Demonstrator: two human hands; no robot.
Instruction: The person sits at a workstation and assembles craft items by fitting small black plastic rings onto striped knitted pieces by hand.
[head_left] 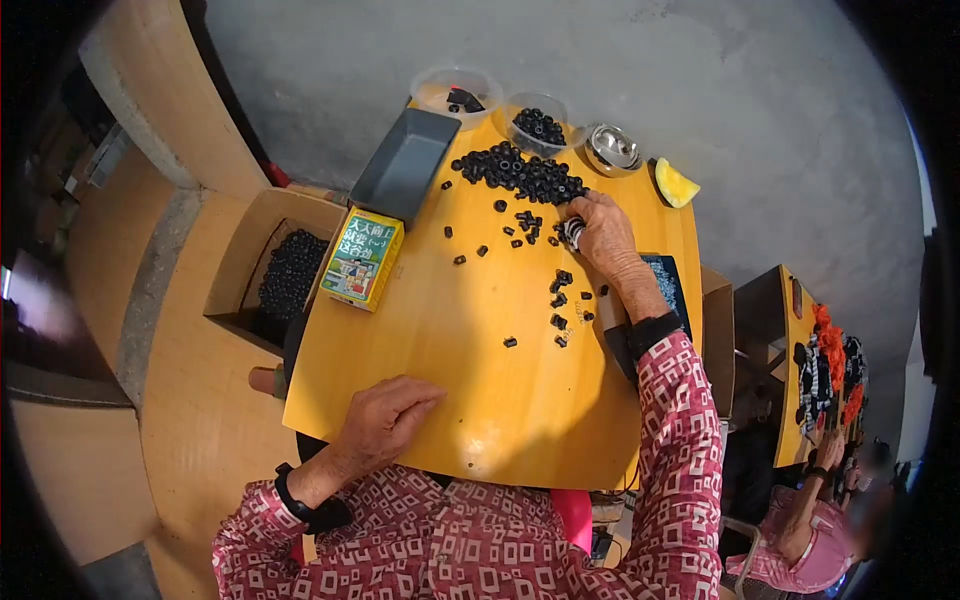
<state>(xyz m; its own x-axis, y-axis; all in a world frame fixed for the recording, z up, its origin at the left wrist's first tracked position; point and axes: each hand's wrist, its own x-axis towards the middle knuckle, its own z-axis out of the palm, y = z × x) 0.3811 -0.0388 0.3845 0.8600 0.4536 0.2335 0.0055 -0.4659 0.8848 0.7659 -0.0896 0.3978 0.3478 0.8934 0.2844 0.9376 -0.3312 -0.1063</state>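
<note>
On the yellow wooden table, my right hand (606, 236) reaches to the right edge of a heap of small black cylindrical pieces (520, 175). Its fingers are bent inward, and a black-and-white striped piece (573, 232) shows beneath them; the fingertips are partly hidden. Loose black pieces (559, 290) lie scattered nearer to me, left of my right forearm. My left hand (385, 418) rests by the table's near edge, palm down, with its fingers stretched loosely to the right and nothing visible in them.
Along the far edge stand a clear tub (436, 88), another tub (570, 132) of black pieces, metal bowls (612, 150) and a yellow wedge (676, 185). At left are a grey bin (408, 165), a yellow-green box (362, 258) and a carton (235, 250). A person (810, 530) sits at right.
</note>
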